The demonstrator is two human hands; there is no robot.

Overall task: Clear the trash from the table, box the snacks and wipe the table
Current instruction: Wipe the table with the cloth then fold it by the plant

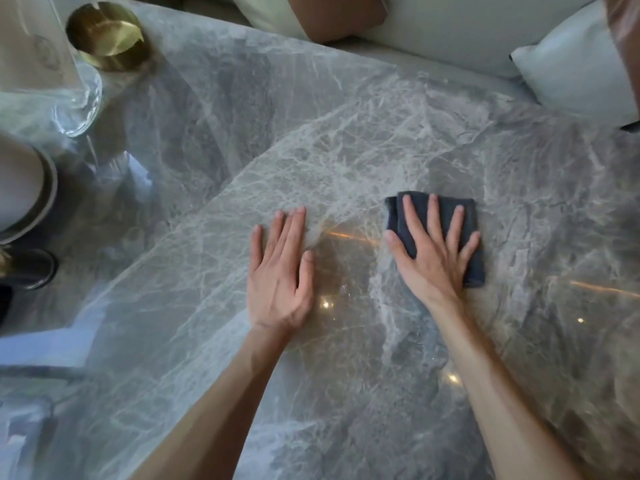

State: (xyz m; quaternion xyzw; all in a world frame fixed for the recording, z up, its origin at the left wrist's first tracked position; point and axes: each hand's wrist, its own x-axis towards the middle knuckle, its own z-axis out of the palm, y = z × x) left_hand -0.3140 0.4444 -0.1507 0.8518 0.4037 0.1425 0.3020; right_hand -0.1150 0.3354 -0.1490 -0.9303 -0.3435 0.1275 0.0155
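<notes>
The right hand [433, 251] lay flat, fingers spread, pressing a folded dark cloth [446, 216] on the marble table [207, 341], gripping nothing. Just left of the cloth the left hand [280, 275] rested palm down, fingers straight and close together, empty. Far left of the cloth stood a brass cup [107, 36].

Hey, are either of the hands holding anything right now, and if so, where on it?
Right hand presses flat on the folded dark blue cloth, palm and spread fingers over its middle, not gripping. Left hand lies flat on the grey marble table, holding nothing.
</notes>
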